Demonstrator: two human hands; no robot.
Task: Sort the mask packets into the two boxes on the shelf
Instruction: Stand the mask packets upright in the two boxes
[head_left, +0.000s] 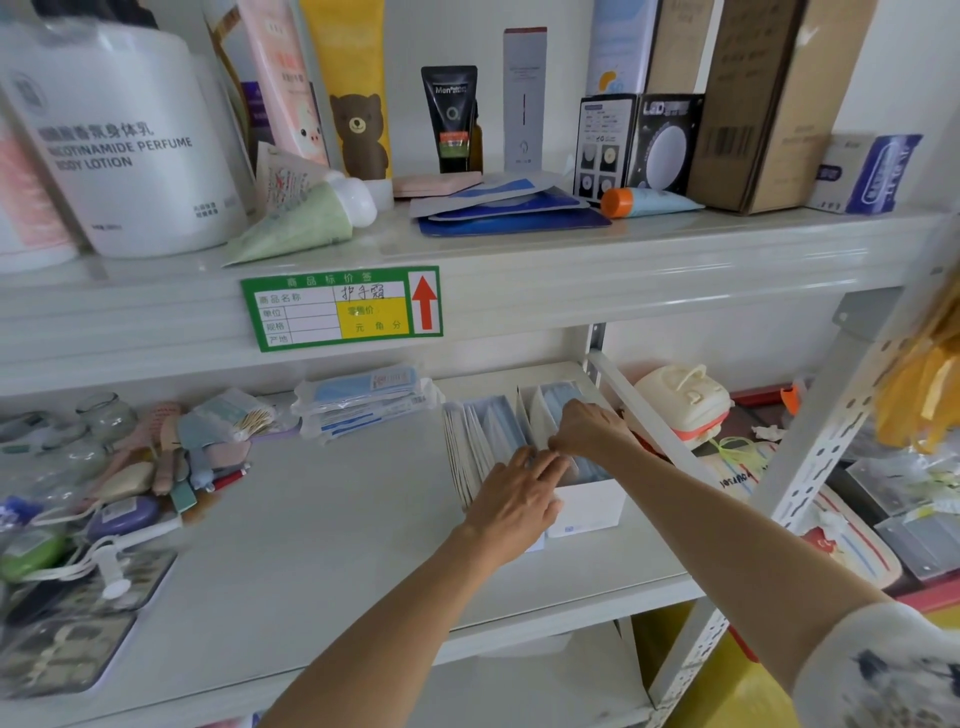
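Head view: both hands at two white card boxes (587, 506) on the middle grey metal shelf (337, 519). Left hand (514, 499) lies with fingers spread on the upright blue-and-white mask packets (488, 436) in the left box. Right hand (589, 428) pinches packets in the right box. Loose packet stack (363, 400) lies behind. Upper shelf: white tub (130, 145) reading "NICOTINAMIDE PERFUME BODY LOTION"; green price tag (340, 309) with red arrow.

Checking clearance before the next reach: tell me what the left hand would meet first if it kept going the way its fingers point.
The left hand points up-right toward the right hand; their fingertips nearly touch over the mask packets, so likely that hand first. Depth unclear.
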